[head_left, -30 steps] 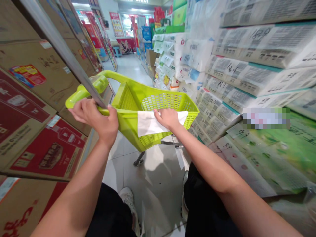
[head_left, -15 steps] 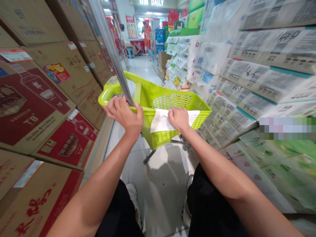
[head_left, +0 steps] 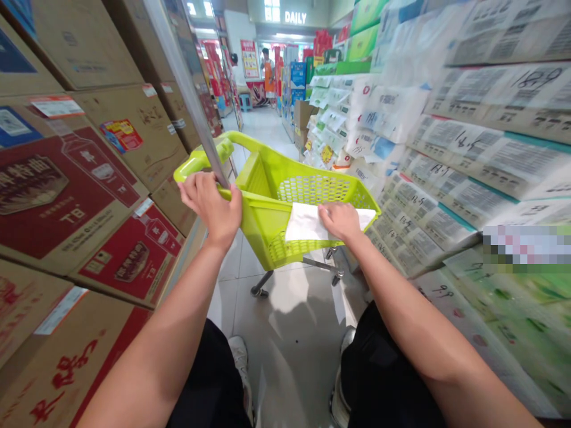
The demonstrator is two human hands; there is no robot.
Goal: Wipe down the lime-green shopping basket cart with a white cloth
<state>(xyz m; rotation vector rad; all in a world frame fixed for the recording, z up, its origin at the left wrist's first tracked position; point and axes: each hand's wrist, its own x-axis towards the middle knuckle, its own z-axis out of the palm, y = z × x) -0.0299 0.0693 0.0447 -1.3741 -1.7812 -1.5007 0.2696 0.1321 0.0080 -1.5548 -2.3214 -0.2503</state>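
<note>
A lime-green plastic shopping cart (head_left: pixel 263 229) stands side-on in front of me, its basket walls pierced with holes. Fingers of my left hand (head_left: pixel 212 205) curl over the cart's side below the handle (head_left: pixel 200 161), next to an upright metal pole (head_left: pixel 190 89). With bent fingers, my right hand (head_left: pixel 341 221) presses a white cloth (head_left: pixel 307 223) on the basket's near rim. The cloth drapes down the outer wall on both sides of that hand. Its fingertips are partly hidden behind the rim.
Stacked cardboard boxes (head_left: pixel 66 190) line the left side. Wrapped paper packs (head_left: pixel 468 142) with handwritten prices rise on the right. Below the cart are its caster wheels (head_left: pixel 259 291), near my shoes (head_left: pixel 238 356). A person in orange (head_left: pixel 269 74) stands far down the aisle.
My right hand and the white cloth have slid right along the rim, toward the basket's far end. My left hand stays on the cart, slightly further left. A person in orange has come into view.
</note>
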